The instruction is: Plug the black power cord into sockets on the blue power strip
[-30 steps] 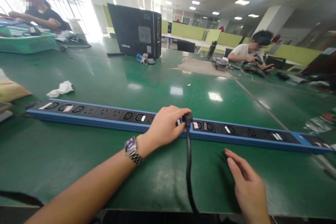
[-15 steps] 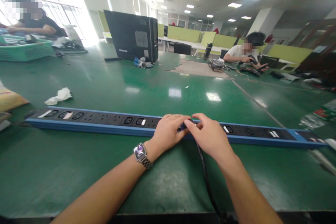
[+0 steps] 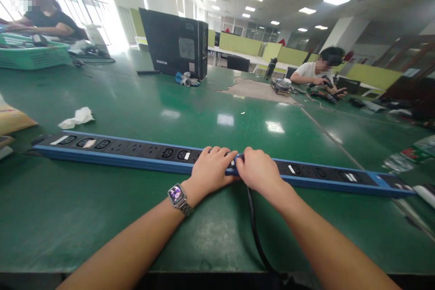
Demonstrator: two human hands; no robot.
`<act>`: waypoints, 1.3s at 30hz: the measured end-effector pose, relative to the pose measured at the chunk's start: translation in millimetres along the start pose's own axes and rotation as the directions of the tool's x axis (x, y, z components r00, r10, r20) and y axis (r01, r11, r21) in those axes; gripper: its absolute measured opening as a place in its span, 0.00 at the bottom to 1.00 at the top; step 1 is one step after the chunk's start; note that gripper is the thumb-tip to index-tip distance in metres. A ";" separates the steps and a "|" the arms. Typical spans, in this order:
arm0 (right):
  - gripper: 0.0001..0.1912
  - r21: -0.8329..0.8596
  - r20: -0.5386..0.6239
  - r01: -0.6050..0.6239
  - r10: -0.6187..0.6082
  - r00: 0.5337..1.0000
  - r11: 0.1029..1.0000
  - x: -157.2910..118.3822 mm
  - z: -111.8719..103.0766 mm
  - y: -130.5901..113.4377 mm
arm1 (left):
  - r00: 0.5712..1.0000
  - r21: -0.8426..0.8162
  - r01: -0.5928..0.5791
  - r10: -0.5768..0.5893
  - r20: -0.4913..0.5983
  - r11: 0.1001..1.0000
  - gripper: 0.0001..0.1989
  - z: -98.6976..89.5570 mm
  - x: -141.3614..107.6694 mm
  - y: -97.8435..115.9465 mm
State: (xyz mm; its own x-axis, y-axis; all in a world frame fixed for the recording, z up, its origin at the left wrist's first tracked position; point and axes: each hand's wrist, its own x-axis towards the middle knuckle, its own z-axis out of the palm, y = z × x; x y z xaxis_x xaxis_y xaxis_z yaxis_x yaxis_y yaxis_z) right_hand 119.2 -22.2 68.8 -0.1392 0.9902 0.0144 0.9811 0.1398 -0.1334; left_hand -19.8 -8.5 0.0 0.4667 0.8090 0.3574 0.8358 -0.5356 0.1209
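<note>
A long blue power strip [image 3: 136,156] with a black socket face lies across the green table in front of me. My left hand [image 3: 212,165], with a watch [image 3: 177,195] at its wrist, is wrapped over the strip near its middle. Close beside it, my right hand [image 3: 258,167] is closed round a black plug whose body is mostly hidden by the fingers. From under that hand a black cable [image 3: 254,222] runs down over the table's front edge. The plug is at the socket face; how deep it sits is hidden.
A black computer case [image 3: 175,45] stands at the back with gloves [image 3: 186,79] before it. Crumpled tissue [image 3: 77,118] lies behind the strip's left end. A green basket [image 3: 37,56] is far left, a plastic bottle [image 3: 413,152] far right. Two people sit across the table.
My right hand has gone from a fingertip hold to a closed grip on the plug. My left hand has shifted slightly left, with its fingers lying over the strip. The view has turned a little.
</note>
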 end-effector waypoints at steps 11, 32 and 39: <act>0.17 0.173 -0.090 -0.001 0.017 0.996 0.985 -14.0 -33.4 144.6 | 1.000 0.006 -0.001 0.001 -0.017 1.000 0.33 4.4 -1.9 -3.3; 0.09 0.131 -0.123 -0.282 0.297 0.947 0.951 -17.3 -53.6 257.0 | 1.000 0.027 -0.012 0.012 -0.009 1.000 0.32 4.2 -0.6 -3.2; 0.06 0.071 -0.135 -0.249 0.257 0.957 0.966 -15.5 -21.7 308.7 | 1.000 0.020 -0.016 0.016 -0.012 1.000 0.32 5.0 -0.6 -3.8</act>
State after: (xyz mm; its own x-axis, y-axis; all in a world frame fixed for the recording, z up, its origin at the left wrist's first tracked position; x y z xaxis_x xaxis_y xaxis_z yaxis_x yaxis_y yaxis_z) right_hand 427.2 5.7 48.9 0.1369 0.9841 0.1130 0.9728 -0.1121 -0.2030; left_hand -21.8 -5.8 -5.3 0.4768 0.7973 0.3701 0.8338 -0.5435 0.0967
